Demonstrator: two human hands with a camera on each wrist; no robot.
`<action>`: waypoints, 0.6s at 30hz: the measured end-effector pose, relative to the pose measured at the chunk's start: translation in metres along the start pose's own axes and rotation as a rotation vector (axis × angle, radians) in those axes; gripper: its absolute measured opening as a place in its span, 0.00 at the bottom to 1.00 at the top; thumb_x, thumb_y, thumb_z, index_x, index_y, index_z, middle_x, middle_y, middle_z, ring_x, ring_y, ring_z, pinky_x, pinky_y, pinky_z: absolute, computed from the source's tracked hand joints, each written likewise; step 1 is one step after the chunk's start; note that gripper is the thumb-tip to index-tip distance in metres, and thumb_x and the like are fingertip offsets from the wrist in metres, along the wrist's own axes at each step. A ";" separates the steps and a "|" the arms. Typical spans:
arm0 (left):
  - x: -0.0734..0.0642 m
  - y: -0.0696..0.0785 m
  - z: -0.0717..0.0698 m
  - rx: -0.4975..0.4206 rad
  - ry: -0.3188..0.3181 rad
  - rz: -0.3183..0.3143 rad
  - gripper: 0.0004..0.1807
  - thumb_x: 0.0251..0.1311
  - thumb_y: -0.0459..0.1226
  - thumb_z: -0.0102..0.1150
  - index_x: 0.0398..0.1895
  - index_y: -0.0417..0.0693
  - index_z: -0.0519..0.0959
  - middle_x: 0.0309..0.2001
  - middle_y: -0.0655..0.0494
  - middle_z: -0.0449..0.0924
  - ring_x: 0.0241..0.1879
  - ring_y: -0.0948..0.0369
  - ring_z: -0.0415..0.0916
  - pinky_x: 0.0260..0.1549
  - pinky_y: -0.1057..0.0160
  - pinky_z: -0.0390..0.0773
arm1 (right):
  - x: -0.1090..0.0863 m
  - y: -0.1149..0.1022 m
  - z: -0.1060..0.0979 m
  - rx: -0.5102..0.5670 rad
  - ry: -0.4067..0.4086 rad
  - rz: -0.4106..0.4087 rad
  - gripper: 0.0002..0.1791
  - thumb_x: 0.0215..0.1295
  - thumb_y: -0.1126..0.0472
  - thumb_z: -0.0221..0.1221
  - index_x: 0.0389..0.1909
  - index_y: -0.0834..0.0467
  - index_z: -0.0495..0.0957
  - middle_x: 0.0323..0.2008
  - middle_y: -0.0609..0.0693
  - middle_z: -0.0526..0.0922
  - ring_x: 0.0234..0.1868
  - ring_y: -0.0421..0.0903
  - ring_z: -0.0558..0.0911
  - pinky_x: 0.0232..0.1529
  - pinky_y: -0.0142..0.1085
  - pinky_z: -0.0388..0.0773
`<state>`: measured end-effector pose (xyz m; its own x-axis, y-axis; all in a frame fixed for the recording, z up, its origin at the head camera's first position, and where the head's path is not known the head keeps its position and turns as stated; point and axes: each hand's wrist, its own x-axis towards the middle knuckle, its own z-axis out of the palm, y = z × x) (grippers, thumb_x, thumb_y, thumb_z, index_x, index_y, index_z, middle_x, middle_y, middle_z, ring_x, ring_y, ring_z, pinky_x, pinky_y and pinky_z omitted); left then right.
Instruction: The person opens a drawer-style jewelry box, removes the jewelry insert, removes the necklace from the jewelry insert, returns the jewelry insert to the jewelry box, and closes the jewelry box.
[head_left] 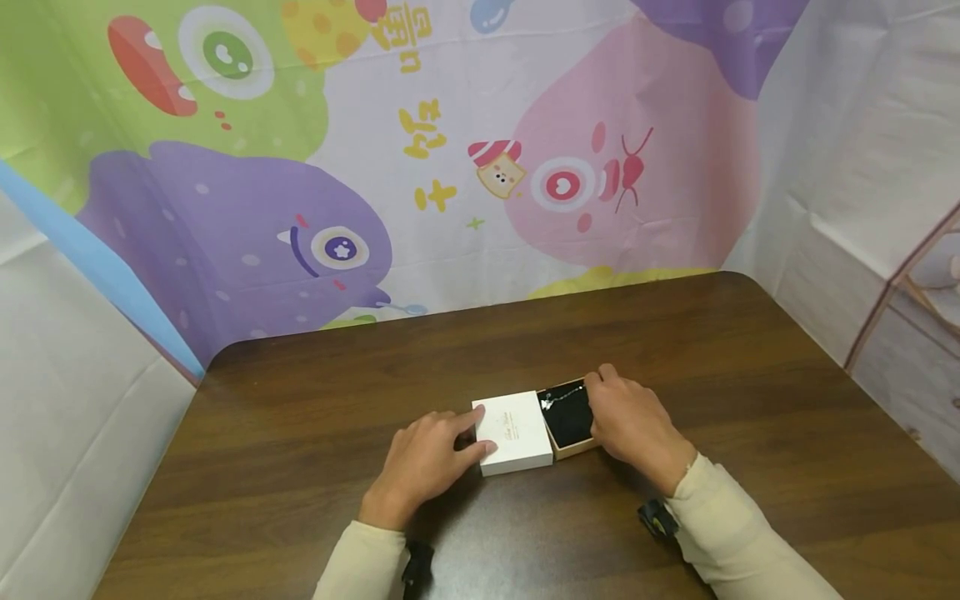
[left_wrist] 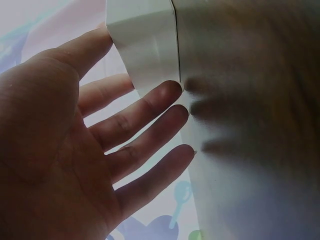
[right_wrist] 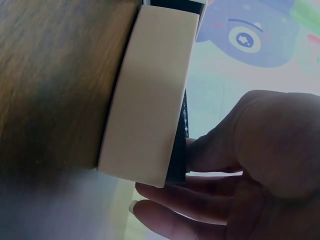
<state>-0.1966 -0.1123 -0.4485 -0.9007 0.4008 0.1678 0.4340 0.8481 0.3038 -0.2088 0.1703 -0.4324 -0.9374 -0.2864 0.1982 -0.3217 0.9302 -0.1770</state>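
Observation:
A white lid (head_left: 513, 429) with small printed lettering lies on the table. My left hand (head_left: 423, 458) touches its left end with thumb and forefinger, the other fingers extended, as the left wrist view shows. Against the lid's right side sits the tan jewelry box (right_wrist: 147, 95), slightly turned; whether it reaches under the lid, I cannot tell. In it a black pad (head_left: 567, 421) carries a silver chain bracelet (head_left: 562, 398). My right hand (head_left: 633, 425) grips the box's far right corner, thumb over the pad. In the right wrist view the pad shows above the end wall.
A brown wood-grain table (head_left: 300, 392) lies under both hands. Behind it hangs a cloth (head_left: 450, 267) with cartoon monsters, and pale cloth stands at each side. Dark wrist devices (head_left: 658, 518) sit below the sleeves.

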 end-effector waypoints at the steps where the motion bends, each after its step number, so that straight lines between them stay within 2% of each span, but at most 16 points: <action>1: 0.000 0.000 0.000 0.000 -0.001 -0.001 0.29 0.62 0.58 0.64 0.64 0.58 0.80 0.40 0.59 0.85 0.39 0.58 0.81 0.31 0.52 0.77 | 0.000 0.000 0.000 -0.007 0.008 -0.003 0.12 0.53 0.76 0.57 0.40 0.68 0.78 0.34 0.58 0.74 0.24 0.54 0.78 0.23 0.48 0.76; 11: 0.000 0.001 -0.001 0.004 -0.002 -0.002 0.29 0.62 0.57 0.64 0.64 0.58 0.80 0.38 0.59 0.84 0.38 0.58 0.80 0.31 0.53 0.77 | 0.000 0.000 -0.005 -0.054 0.010 0.008 0.14 0.53 0.73 0.60 0.43 0.65 0.79 0.34 0.58 0.75 0.28 0.54 0.80 0.22 0.49 0.76; 18: 0.000 0.001 0.000 0.005 0.004 0.003 0.29 0.62 0.57 0.64 0.64 0.58 0.80 0.39 0.60 0.84 0.39 0.58 0.81 0.32 0.52 0.77 | 0.000 0.000 -0.008 -0.080 0.003 0.025 0.11 0.56 0.73 0.58 0.41 0.65 0.78 0.33 0.58 0.76 0.29 0.56 0.80 0.24 0.51 0.77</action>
<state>-0.1959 -0.1117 -0.4484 -0.8991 0.4022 0.1729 0.4370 0.8486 0.2983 -0.2077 0.1719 -0.4251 -0.9445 -0.2622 0.1977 -0.2862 0.9525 -0.1039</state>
